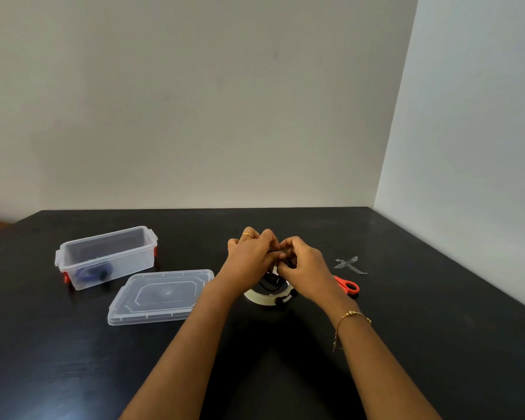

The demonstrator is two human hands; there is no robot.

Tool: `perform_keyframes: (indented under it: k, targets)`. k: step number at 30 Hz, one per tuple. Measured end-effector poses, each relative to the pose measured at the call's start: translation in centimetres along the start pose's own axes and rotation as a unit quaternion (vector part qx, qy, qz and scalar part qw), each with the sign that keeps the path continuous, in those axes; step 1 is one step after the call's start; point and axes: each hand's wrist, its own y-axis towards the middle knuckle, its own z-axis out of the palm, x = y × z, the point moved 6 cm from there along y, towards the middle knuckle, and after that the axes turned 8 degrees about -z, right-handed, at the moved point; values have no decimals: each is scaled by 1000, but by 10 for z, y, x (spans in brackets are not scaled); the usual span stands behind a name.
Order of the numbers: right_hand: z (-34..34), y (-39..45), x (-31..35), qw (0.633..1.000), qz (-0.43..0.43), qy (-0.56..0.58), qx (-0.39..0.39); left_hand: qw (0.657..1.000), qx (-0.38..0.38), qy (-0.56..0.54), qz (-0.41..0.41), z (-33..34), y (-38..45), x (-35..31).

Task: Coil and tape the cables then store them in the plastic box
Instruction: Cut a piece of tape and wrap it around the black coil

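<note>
Plain pale walls meet in a corner behind the black table [406, 344], which fills the lower half of the view. Both hands are raised a little above the middle of the table, close together and touching. The left hand [249, 256] has a ring on one finger, and its fingers are curled and pressed together around a black cable [281, 256]. The right hand [303, 263] pinches the same cable from the other side with bent fingers; a thin bracelet [353, 315] sits on that wrist. Most of the cable is hidden between the hands, so I cannot tell how far it is coiled. More dark cable hangs down under the hands, and its end pieces lie on a roll of tape [265, 297] that rests flat on the table just below them.

Orange-handled scissors [347, 286] lie just beside the right hand, toward the right edge. Two crossed strips of tape [349, 264] are stuck on the table further to the right.

Near the left edge stands the plastic box [106, 256], open, with red clips. A blue coiled cable [90, 274] lies inside it at the near end. The clear lid [161, 295] lies flat on the table between the box and the left forearm.
</note>
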Motion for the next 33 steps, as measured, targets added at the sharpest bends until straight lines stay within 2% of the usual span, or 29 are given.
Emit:
perform_keyframes:
  k: [6,13,17,24,28,33]
  targets:
    - [4,-2,-6,982,62,172,43,994,1,-107,-1,-1,-1,3]
    - [7,-2,-20,931,124,342,28,988,6,-157,5,0,0,9]
    - [10,-4,-21,883,150,442,48,985,20,-174,5,2,1,10]
    - [8,-4,-23,835,143,531,22,974,-2,-227,-6,4,4,12]
    - [11,-3,-27,860,136,492,21,972,-4,-236,-7,8,6,13]
    - [8,-3,-26,870,126,477,15,961,-3,-277,-9,10,6,11]
